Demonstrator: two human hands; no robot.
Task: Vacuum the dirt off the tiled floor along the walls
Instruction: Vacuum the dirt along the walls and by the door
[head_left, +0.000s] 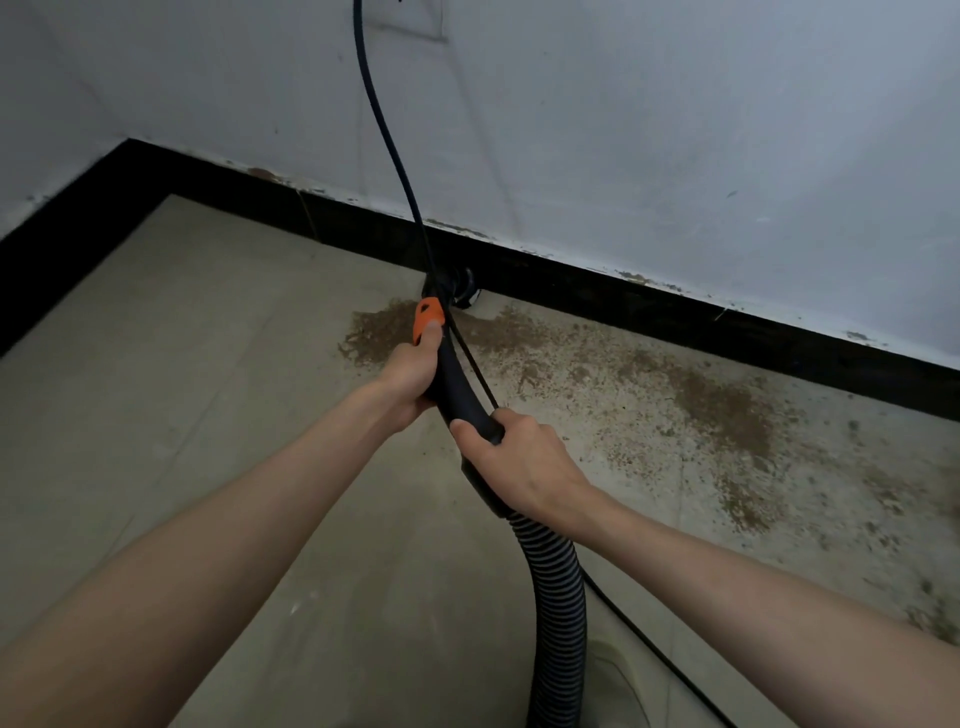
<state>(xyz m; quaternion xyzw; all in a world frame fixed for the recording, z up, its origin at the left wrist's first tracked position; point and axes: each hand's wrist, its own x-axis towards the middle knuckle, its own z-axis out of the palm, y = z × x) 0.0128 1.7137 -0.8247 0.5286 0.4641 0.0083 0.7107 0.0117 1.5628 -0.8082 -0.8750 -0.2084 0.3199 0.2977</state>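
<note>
Both hands are wrapped round the vacuum's curved black handle (460, 387): the left hand (410, 374) grips the upper part with its thumb laid on the orange slider (428, 319), and the right hand (511, 460) grips lower down, where the handle meets the ribbed hose (553, 587). The hose runs back toward the person and out of the bottom edge. The nozzle (457, 291) sits at the foot of the black skirting (675, 312), at the left end of the dirt (691, 395), which spreads in a brown band over the tiled floor (208, 338) rightward along the wall (675, 130).

To do this stretch well, I would keep the nozzle low and tight to the skirting and draw it slowly right through the thickest patches, overlapping the passes. The power cord (387, 145) hangs down the wall and crosses the handle, so it is best kept clear of the nozzle's path.

The nozzle is mostly hidden behind the handle and slider, so its shape, and whether it touches the tiles, cannot be told. The vacuum's body is out of view, the cord's upper end is cut off at the top edge, and the dirt carries on past the right edge
</note>
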